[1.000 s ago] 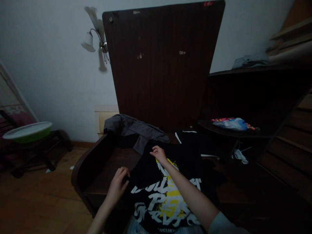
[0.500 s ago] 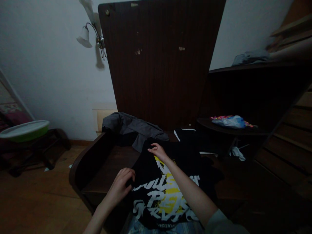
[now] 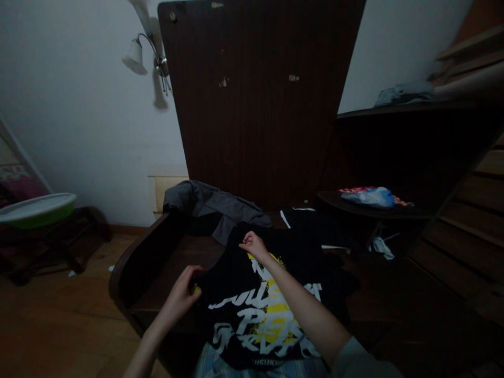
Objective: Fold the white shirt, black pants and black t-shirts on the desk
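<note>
A black T-shirt [image 3: 220, 278] with bold white lettering and yellow print is spread over a dark wooden bench and hangs down toward my lap. At its left edge my left hand [image 3: 185, 289] is closed on the cloth, and a bit of yellow print shows between thumb and fingers. My right hand [image 3: 254, 245] reaches across the print and pinches the shirt's black fabric near its far left part; the fingertips are small and dim there. My right forearm covers some of the lettering.
Grey clothing [image 3: 220, 205] lies behind the shirt, against a dark wooden panel [image 3: 255, 121]. Dark folded cloth with white edging [image 3: 303, 218] sits at the back. The bench's curved armrest [image 3: 129, 262] is at left. A plastic bag [image 3: 368, 197] rests on a right-hand shelf; a green-and-white basin [image 3: 39, 210] stands far left.
My left hand has moved left, drawing the shirt's left edge outward with it. My right hand stays in about the same place, its fingers now curled tighter into a pinch.
</note>
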{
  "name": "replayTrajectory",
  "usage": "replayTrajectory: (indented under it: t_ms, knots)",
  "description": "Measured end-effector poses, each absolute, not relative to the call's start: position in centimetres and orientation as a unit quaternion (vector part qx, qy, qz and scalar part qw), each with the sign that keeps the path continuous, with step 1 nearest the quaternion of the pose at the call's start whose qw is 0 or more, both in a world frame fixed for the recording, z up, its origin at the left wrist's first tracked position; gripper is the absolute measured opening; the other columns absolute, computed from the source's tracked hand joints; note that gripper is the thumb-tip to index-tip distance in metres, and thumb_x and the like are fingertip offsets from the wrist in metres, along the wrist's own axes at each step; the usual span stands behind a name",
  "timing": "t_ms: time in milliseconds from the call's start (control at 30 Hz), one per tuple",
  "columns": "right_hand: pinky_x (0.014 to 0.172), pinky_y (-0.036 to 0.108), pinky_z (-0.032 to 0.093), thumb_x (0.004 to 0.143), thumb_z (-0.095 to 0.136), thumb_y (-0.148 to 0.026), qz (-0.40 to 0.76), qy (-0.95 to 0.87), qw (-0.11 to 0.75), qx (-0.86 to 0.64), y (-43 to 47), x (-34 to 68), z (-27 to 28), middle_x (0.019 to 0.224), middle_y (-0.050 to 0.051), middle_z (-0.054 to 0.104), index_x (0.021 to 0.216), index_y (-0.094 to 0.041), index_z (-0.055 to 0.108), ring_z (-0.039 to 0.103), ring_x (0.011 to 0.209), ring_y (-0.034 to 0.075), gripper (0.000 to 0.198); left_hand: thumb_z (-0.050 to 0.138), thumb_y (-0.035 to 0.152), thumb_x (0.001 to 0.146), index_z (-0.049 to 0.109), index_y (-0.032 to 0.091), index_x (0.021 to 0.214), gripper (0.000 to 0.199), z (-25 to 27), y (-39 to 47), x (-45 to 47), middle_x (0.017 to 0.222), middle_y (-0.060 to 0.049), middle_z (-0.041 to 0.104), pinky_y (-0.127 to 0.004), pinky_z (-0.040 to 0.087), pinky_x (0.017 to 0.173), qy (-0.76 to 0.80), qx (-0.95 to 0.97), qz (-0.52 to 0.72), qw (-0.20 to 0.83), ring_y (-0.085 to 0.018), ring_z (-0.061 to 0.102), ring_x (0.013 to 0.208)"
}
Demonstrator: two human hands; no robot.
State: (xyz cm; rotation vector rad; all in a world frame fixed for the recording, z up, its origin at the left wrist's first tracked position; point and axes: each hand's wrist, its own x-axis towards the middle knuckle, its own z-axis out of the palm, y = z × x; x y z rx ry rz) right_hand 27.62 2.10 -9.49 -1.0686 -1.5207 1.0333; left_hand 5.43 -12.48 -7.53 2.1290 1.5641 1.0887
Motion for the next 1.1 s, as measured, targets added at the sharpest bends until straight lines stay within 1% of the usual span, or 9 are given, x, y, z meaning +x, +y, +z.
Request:
replayTrajectory:
  t_ms: [67, 167, 300, 433, 533, 633, 700, 833, 1100]
  knots:
    - [0.049, 0.021, 0.036, 0.054, 0.061, -0.017, 0.4, -0.652, 0.463, -0.447, 2.1, 27.7, -9.4, 0.049, -0.008, 0.048, 0.057, -0.02, 0.045, 0.047, 0.049, 0.01, 0.017, 0.044, 0.014, 0.058, 0.051, 0.019, 0.076, 0.02, -7.7, -12.3, 5.0, 0.074, -0.001, 0.055, -0.028, 0.044, 0.065, 0.567, 0.721, 0.372, 0.145, -0.017, 0.054, 0.069]
    - [0.051, 0.021, 0.036, 0.057, 0.052, -0.009, 0.368, -0.687, 0.428, -0.459, 2.0, 27.8, -9.1, 0.049, -0.006, 0.049, 0.056, -0.019, 0.053, 0.047, 0.049, 0.01, 0.01, 0.042, 0.014, 0.06, 0.048, 0.019, 0.065, 0.009, -7.7, -12.4, 5.0, 0.068, 0.001, 0.051, -0.025, 0.042, 0.059, 0.56, 0.73, 0.367, 0.138, -0.014, 0.052, 0.063]
    - [0.062, 0.025, 0.041, 0.06, 0.046, -0.008, 0.328, -0.705, 0.437, -0.453, 1.8, 27.9, -8.9, 0.064, -0.001, 0.06, 0.059, -0.02, 0.062, 0.053, 0.061, 0.013, 0.02, 0.041, 0.012, 0.063, 0.05, 0.019, 0.063, 0.011, -7.3, -12.7, 5.6, 0.072, -0.002, 0.052, -0.027, 0.044, 0.065, 0.529, 0.756, 0.366, 0.124, -0.016, 0.054, 0.071]
    - [0.065, 0.026, 0.041, 0.061, 0.046, -0.01, 0.308, -0.704, 0.45, -0.455, 1.7, 27.9, -8.8, 0.071, 0.001, 0.062, 0.063, -0.02, 0.065, 0.055, 0.066, 0.015, 0.021, 0.04, 0.009, 0.065, 0.052, 0.019, 0.065, 0.016, -7.2, -13.0, 5.8, 0.086, -0.005, 0.057, -0.029, 0.044, 0.077, 0.513, 0.78, 0.336, 0.127, -0.018, 0.056, 0.085]
    - [0.06, 0.025, 0.04, 0.062, 0.046, -0.011, 0.327, -0.698, 0.446, -0.456, 1.7, 27.9, -8.9, 0.065, -0.001, 0.059, 0.067, -0.019, 0.064, 0.052, 0.06, 0.013, 0.02, 0.04, 0.008, 0.066, 0.055, 0.02, 0.071, 0.02, -7.6, -13.1, 5.6, 0.095, -0.006, 0.059, -0.03, 0.044, 0.082, 0.503, 0.792, 0.326, 0.121, -0.018, 0.055, 0.092]
    - [0.056, 0.023, 0.039, 0.063, 0.052, -0.018, 0.364, -0.675, 0.459, -0.449, 1.8, 27.7, -9.0, 0.058, -0.004, 0.053, 0.076, -0.019, 0.061, 0.05, 0.055, 0.011, 0.015, 0.042, 0.011, 0.071, 0.058, 0.02, 0.09, 0.026, -8.1, -13.0, 5.3, 0.099, -0.007, 0.061, -0.032, 0.043, 0.085, 0.505, 0.794, 0.318, 0.114, -0.019, 0.056, 0.096]
    - [0.054, 0.022, 0.037, 0.062, 0.058, -0.024, 0.371, -0.666, 0.464, -0.451, 1.8, 27.5, -9.1, 0.055, -0.007, 0.048, 0.079, -0.018, 0.058, 0.047, 0.052, 0.01, 0.018, 0.045, 0.017, 0.075, 0.058, 0.02, 0.098, 0.026, -8.3, -12.9, 5.2, 0.099, -0.007, 0.062, -0.033, 0.045, 0.084, 0.509, 0.794, 0.312, 0.114, -0.02, 0.057, 0.094]
    - [0.052, 0.021, 0.034, 0.056, 0.063, -0.019, 0.355, -0.681, 0.45, -0.456, 1.9, 27.4, -9.2, 0.052, -0.01, 0.041, 0.08, -0.02, 0.053, 0.043, 0.048, 0.008, 0.026, 0.05, 0.027, 0.078, 0.061, 0.02, 0.092, 0.019, -8.3, -12.7, 5.2, 0.095, -0.007, 0.064, -0.031, 0.047, 0.081, 0.506, 0.797, 0.309, 0.111, -0.02, 0.059, 0.091]
    - [0.053, 0.021, 0.036, 0.057, 0.058, -0.014, 0.349, -0.668, 0.464, -0.466, 2.0, 27.7, -9.2, 0.051, -0.011, 0.04, 0.076, -0.022, 0.045, 0.044, 0.05, 0.01, 0.023, 0.045, 0.027, 0.08, 0.065, 0.022, 0.085, 0.021, -7.5, -13.4, 5.7, 0.096, -0.006, 0.066, -0.032, 0.045, 0.084, 0.496, 0.806, 0.306, 0.103, -0.019, 0.058, 0.093]
